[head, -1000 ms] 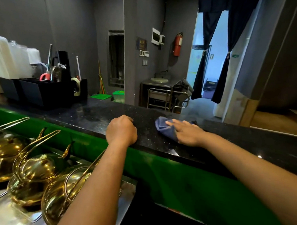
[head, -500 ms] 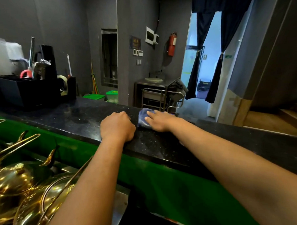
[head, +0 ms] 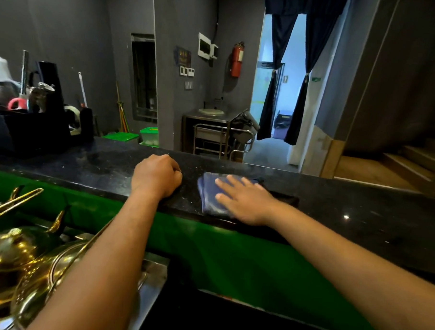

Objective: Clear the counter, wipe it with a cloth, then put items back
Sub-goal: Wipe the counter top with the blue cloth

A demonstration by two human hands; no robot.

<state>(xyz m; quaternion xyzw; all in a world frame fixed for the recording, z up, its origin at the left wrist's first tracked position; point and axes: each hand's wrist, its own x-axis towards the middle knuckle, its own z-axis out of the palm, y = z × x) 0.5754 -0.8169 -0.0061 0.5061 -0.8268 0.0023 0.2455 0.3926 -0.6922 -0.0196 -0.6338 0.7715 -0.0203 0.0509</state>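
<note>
A folded blue cloth [head: 209, 192] lies on the black speckled counter [head: 359, 203], close to its near edge. My right hand [head: 244, 201] lies flat on the cloth with fingers spread, pressing it onto the stone. My left hand [head: 156, 177] rests on the counter as a closed fist, a short gap to the left of the cloth, with nothing visible in it.
A black organizer [head: 38, 129] with utensils, a jug and tape stands at the counter's far left. Golden teapots [head: 13, 255] with long handles sit on a steel surface below, left of my left arm. A green panel [head: 232, 252] fronts the counter.
My right hand slid the cloth left up to the left fist, then drew it back toward the counter's near edge. The left fist stayed in place.
</note>
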